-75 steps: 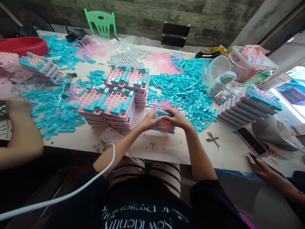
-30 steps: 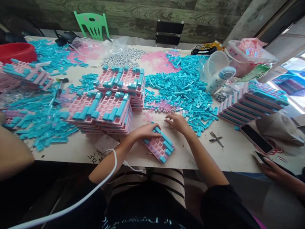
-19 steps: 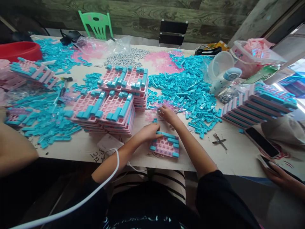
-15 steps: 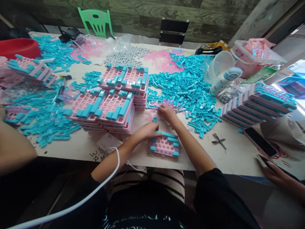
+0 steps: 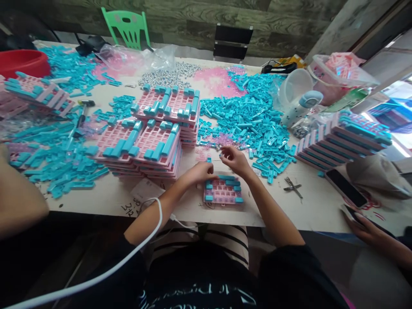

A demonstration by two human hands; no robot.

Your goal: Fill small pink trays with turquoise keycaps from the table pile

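A pink grid panel with blue pieces on it (image 5: 223, 189) lies flat near the table's front edge. My left hand (image 5: 203, 172) is at the panel's upper left corner, its fingers closed; what they hold, if anything, is too small to see. Just above the panel's top edge, my right hand (image 5: 235, 160) is raised with its fingers bent and thumb and forefinger near each other, around something tiny I cannot make out. Small clear pink pieces (image 5: 224, 140) lie beyond that hand, beside a large heap of blue pieces (image 5: 247, 116).
Stacked pink and blue panels (image 5: 141, 141) stand left of my hands, another stack (image 5: 343, 137) at right. Crossed metal tools (image 5: 292, 187) and a phone (image 5: 346, 188) lie at right. Another person's hand (image 5: 367, 227) holds a phone; a white cable (image 5: 128, 257) crosses my left arm.
My right hand has come back from the small pink pieces toward the panel, fingers more visible. My left hand has shifted slightly left, off the panel's top, and the panel sits a little straighter.
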